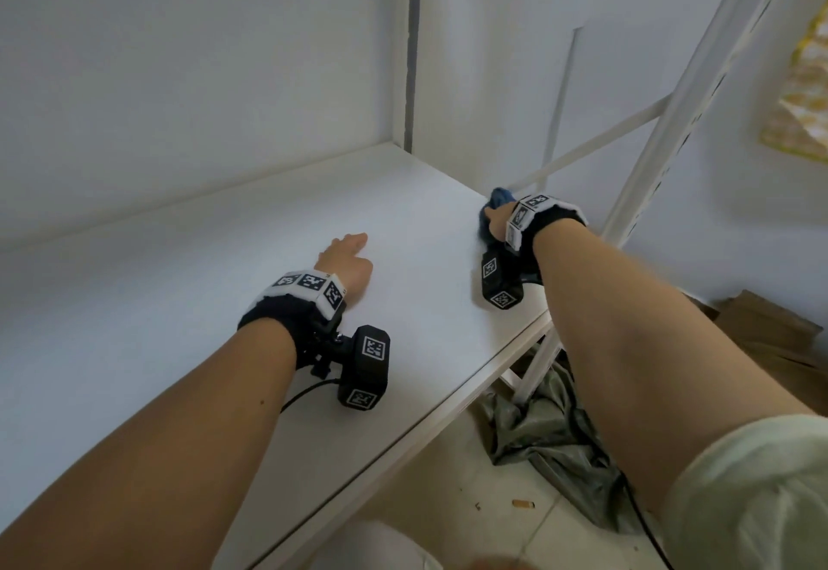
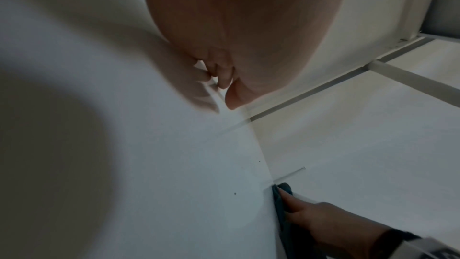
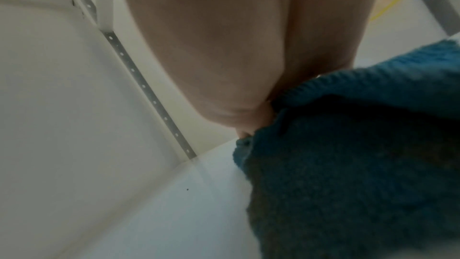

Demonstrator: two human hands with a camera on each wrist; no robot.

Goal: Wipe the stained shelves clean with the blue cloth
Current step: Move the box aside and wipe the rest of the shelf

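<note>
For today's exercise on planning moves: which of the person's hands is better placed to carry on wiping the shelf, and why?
The right hand: it already grips the blue cloth against the shelf at the far right corner. The left hand holds nothing and rests on the shelf, apart from the cloth.

Left hand (image 1: 345, 262) rests on shelf (image 1: 224, 300), mid-board. Right hand (image 1: 499, 222) w/ cloth (image 1: 490, 211) under it sits at shelf's far right end, by the upright post (image 1: 663, 130). Crumpled sheet (image 1: 551, 435) on floor (image 1: 493, 524) below shelf's right edge; cardboard (image 1: 770, 332) further right.
</note>
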